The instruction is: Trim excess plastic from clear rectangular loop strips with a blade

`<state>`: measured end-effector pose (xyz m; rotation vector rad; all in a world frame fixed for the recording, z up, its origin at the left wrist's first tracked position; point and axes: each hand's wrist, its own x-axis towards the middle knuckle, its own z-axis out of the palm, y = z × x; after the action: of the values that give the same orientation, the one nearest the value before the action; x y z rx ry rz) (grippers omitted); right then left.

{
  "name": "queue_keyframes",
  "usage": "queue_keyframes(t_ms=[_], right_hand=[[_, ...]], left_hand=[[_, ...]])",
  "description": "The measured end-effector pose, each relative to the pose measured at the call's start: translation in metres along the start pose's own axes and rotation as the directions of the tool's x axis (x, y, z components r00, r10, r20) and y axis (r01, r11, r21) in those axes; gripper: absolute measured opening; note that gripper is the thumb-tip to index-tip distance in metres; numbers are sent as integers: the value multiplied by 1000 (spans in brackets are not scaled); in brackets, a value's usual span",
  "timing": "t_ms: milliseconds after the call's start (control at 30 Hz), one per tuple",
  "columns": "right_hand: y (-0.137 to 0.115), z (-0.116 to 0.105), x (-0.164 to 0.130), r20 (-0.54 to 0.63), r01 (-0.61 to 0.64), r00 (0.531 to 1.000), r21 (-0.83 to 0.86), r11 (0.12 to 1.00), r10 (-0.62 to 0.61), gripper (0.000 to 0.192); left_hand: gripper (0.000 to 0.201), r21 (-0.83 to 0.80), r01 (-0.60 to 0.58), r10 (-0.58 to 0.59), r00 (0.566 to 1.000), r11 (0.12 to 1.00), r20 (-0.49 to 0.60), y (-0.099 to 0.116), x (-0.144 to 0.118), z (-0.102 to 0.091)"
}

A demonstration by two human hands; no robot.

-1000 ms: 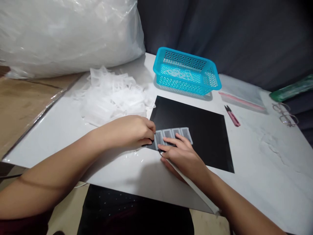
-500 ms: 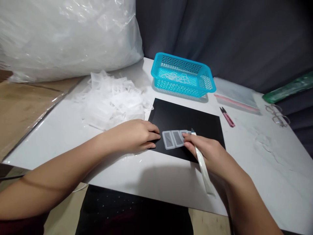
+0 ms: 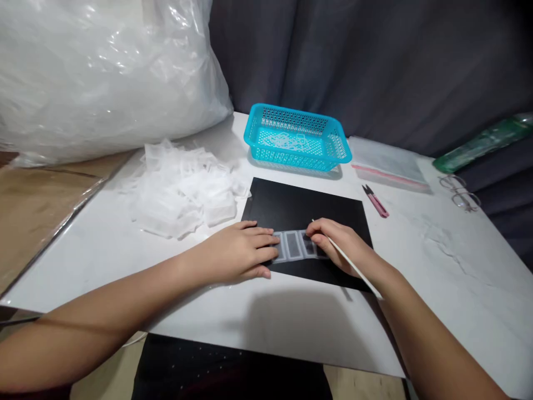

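Observation:
A translucent plastic strip with framed rectangular panels (image 3: 293,245) lies flat on a black mat (image 3: 306,199). My left hand (image 3: 244,251) rests palm down with its fingers stretched out, the fingertips over the strip's left end. A slim white-handled craft knife (image 3: 353,265) is held in my right hand (image 3: 343,244), its handle slanting back toward my wrist. Its blade is not clearly visible now. My right thumb and index finger are at the strip's right part and cover some of it.
A pile of translucent plastic pieces (image 3: 179,191) lies left of the mat, before a big clear bag (image 3: 104,83). Behind the mat stands a blue basket (image 3: 291,158) with small white bits inside. Rightward are pink thread snips (image 3: 376,201), a zip bag (image 3: 387,164), glasses (image 3: 460,193) and a green bottle (image 3: 485,143).
My left hand has moved right onto the strip's left end, fingers spreading. My right hand has turned the craft knife so its handle shows edge-on. The camera view has shifted slightly.

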<state>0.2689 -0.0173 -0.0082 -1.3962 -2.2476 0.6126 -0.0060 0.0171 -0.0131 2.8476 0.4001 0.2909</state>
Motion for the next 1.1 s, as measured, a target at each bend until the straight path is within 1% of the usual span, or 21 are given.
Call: queue_keyframes(t_ms=[67,133,167,233,300,333,367,433,467,500,533,567,600,633,667,700,767,800,833,967,1100], right_hand=[[-2,-5,-2,46,44,998,-55,998,-41,17],[-5,-7,-5,66,38,997,-40,999,-35,16],[-7,-6,-6,54,24,998,-6,1000,-24,20],[-11,-1,-6,-23,0,1000,157,988,3,35],[-17,8,-4,-110,-8,992,393,920,56,44],[-20,12,-2,-115,-20,990,485,874,86,42],[-23,15,0,-89,-44,990,537,842,108,38],[-28,20,4,-35,-107,989,527,843,147,27],[-29,22,5,-58,-121,983,493,862,171,23],[-29,24,6,-125,-120,972,460,880,198,20],[-29,25,6,-225,-112,947,439,892,230,19],[-29,25,6,-331,-103,906,434,895,265,19],[-28,26,5,-408,-98,862,448,889,300,20],[-27,26,4,-439,-99,834,479,872,336,20],[-27,27,4,-424,-108,826,526,844,370,20],[-27,28,3,-377,-121,837,580,805,397,22],[-27,32,2,-249,-147,878,672,726,408,24],[-27,35,2,-196,-160,897,693,703,397,25],[-28,38,2,-159,-171,911,694,700,380,24],[-33,43,4,-87,-182,956,574,799,280,18],[-37,39,4,-8,-128,989,484,866,150,17]], left_hand=[[29,25,21,-21,1000,999,-3,-2,-2,-6],[27,43,33,-32,999,999,-5,-5,-5,-14],[28,46,29,-29,1000,999,0,-5,-7,-17],[30,41,8,-9,1000,999,21,-5,-10,-23],[30,26,-18,17,999,999,51,-3,-12,-26],[31,18,-32,31,997,999,66,-1,-13,-27],[31,11,-44,43,996,999,82,1,-13,-27],[34,2,-60,60,992,998,109,4,-12,-26],[35,0,-62,61,991,998,117,4,-11,-26],[37,2,-58,57,992,998,117,4,-11,-24],[39,4,-50,49,993,999,112,4,-11,-23],[40,7,-43,42,994,999,105,3,-11,-22],[40,10,-39,38,994,999,98,1,-11,-20],[41,12,-40,38,995,999,90,0,-11,-19],[41,16,-42,41,995,999,86,-1,-12,-18],[41,20,-46,44,995,999,86,-2,-12,-18],[39,30,-49,46,994,998,100,-1,-12,-18],[38,31,-47,44,993,998,113,-1,-12,-20],[36,28,-42,38,991,999,125,1,-11,-21],[32,11,-2,0,988,1000,152,6,-8,-29],[35,-13,-9,12,978,1000,209,8,-7,-29]])
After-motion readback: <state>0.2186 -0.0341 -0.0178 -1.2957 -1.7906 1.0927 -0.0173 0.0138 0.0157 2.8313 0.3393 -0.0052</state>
